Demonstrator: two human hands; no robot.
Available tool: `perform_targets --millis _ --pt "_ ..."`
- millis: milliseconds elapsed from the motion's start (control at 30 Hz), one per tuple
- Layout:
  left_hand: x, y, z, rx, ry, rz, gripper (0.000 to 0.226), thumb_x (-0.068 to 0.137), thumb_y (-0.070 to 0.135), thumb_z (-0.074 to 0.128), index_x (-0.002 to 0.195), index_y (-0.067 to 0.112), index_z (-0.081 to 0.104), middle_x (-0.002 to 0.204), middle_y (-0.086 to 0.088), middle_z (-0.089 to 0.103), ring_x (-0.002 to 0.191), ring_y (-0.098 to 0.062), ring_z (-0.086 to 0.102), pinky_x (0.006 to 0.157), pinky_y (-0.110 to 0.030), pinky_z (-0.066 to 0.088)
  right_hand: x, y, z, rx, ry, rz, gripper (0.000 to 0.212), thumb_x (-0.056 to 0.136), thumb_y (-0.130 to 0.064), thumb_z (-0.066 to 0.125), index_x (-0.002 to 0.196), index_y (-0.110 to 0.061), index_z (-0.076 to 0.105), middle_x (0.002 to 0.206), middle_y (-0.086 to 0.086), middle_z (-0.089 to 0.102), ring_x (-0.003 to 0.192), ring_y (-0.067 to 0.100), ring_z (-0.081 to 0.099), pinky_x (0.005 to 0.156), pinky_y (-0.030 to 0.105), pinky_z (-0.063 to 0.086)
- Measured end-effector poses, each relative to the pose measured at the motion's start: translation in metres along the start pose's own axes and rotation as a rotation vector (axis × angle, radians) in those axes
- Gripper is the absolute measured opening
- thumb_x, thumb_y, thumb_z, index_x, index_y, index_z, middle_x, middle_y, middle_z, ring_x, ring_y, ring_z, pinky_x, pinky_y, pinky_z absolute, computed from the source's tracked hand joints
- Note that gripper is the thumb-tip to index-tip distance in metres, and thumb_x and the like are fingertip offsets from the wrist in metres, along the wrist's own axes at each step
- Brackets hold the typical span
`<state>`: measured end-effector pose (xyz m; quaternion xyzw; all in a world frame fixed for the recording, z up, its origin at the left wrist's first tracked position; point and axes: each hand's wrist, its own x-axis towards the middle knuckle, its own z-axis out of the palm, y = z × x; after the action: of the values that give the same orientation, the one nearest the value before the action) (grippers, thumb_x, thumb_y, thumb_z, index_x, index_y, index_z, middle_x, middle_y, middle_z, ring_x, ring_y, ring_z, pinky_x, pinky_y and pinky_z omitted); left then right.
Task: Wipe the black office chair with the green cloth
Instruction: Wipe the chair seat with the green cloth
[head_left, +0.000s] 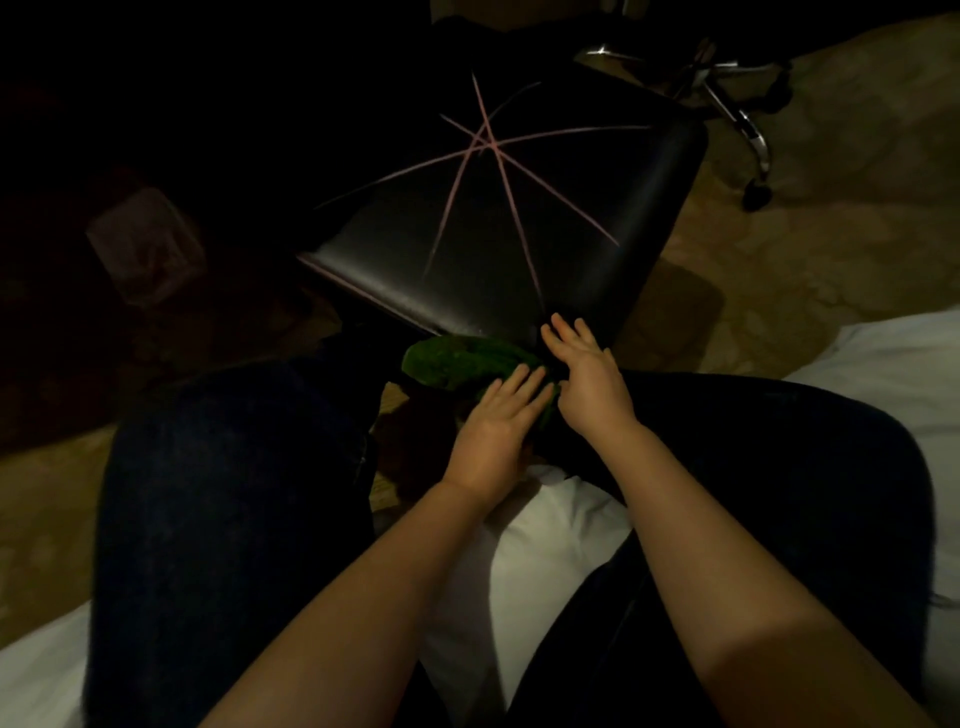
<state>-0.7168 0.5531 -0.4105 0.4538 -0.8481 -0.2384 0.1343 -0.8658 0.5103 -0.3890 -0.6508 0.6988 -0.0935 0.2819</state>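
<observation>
The black office chair (498, 228) stands in front of my knees, its seat marked with pink lines that cross like a star. A green cloth (457, 364) lies bunched just below the seat's near edge, between my legs. My left hand (493, 421) rests flat on the cloth with straight fingers. My right hand (587, 374) lies beside it, fingers extended, with the fingertips touching the seat's near edge. Part of the cloth is hidden under both hands.
I sit on a white bed (545, 545) in dark trousers. The chair's chrome wheeled base (748, 124) shows at the upper right on a patterned beige carpet (831, 234). The left side of the room is too dark to read.
</observation>
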Motion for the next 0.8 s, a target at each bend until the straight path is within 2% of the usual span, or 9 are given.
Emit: perform_targets --millis 33,100,233,367,433,567,700,800 --pt "0.001 -0.001 0.002 0.05 -0.019 0.016 0.071 0.088 0.01 0.064 0.151 0.013 0.032 0.16 -0.007 0.022 0.146 -0.015 0.001 0.12 -0.033 0.0 0.001 0.001 -0.001 0.006 0.002 0.007 0.078 0.086 0.014 0.05 0.151 -0.023 0.028 0.161 -0.01 0.015 0.149 0.012 0.003 0.121 0.043 0.009" --pt "0.003 -0.001 0.004 0.128 -0.02 0.032 0.073 0.087 0.014 0.065 0.152 0.015 0.03 0.161 -0.006 0.022 0.149 -0.018 0.007 0.119 -0.034 0.004 0.002 0.002 -0.003 0.009 0.005 0.023 0.078 0.085 0.013 0.05 0.151 -0.023 0.028 0.161 -0.01 0.015 0.149 0.011 0.002 0.121 0.043 0.011" --pt "0.007 0.0 0.001 0.143 0.084 0.035 0.069 0.077 0.011 0.072 0.142 0.011 0.049 0.151 -0.01 0.041 0.141 -0.028 0.036 0.112 -0.043 0.032 0.002 0.005 -0.002 -0.058 0.032 0.064 0.079 0.088 0.008 0.051 0.152 -0.03 0.024 0.161 -0.015 0.011 0.148 0.009 0.001 0.121 0.042 0.007" --pt "0.012 -0.009 -0.008 0.175 0.193 0.023 0.051 0.084 0.011 0.042 0.131 0.008 0.061 0.141 -0.011 0.054 0.131 -0.029 0.051 0.104 -0.046 0.042 0.0 0.007 0.0 -0.076 0.042 0.069 0.083 0.085 0.008 0.053 0.152 -0.031 0.023 0.16 -0.016 0.011 0.148 0.009 0.001 0.12 0.043 0.006" --pt "0.015 -0.016 -0.012 0.155 0.228 -0.014 0.049 0.085 0.007 0.043 0.131 0.007 0.061 0.14 -0.011 0.055 0.13 -0.029 0.051 0.105 -0.046 0.042 0.001 0.008 0.0 -0.07 0.038 0.066 0.084 0.084 0.008 0.054 0.152 -0.031 0.023 0.16 -0.016 0.011 0.148 0.009 0.001 0.12 0.043 0.006" --pt "0.018 -0.031 -0.018 0.111 0.288 -0.088 0.061 0.075 -0.009 0.068 0.133 0.006 0.059 0.14 -0.012 0.055 0.132 -0.031 0.049 0.107 -0.046 0.038 0.002 0.008 -0.001 -0.043 0.021 0.064 0.086 0.083 0.011 0.054 0.152 -0.031 0.023 0.16 -0.016 0.011 0.148 0.008 0.001 0.12 0.043 0.005" --pt "0.024 -0.048 -0.032 0.032 0.35 -0.281 0.058 0.079 -0.01 0.063 0.135 0.006 0.057 0.144 -0.014 0.05 0.136 -0.031 0.044 0.112 -0.047 0.038 0.003 0.009 -0.001 -0.017 0.016 0.059 0.087 0.083 0.012 0.053 0.152 -0.031 0.024 0.16 -0.017 0.012 0.148 0.008 0.001 0.12 0.043 0.004" --pt "0.027 -0.065 -0.045 -0.002 0.392 -0.4 0.053 0.087 -0.004 0.06 0.137 0.011 0.055 0.147 -0.008 0.047 0.14 -0.022 0.038 0.115 -0.033 0.031 0.002 0.009 -0.001 -0.007 0.017 0.061 0.087 0.083 0.013 0.054 0.152 -0.03 0.024 0.16 -0.015 0.011 0.148 0.009 0.0 0.12 0.043 0.004"
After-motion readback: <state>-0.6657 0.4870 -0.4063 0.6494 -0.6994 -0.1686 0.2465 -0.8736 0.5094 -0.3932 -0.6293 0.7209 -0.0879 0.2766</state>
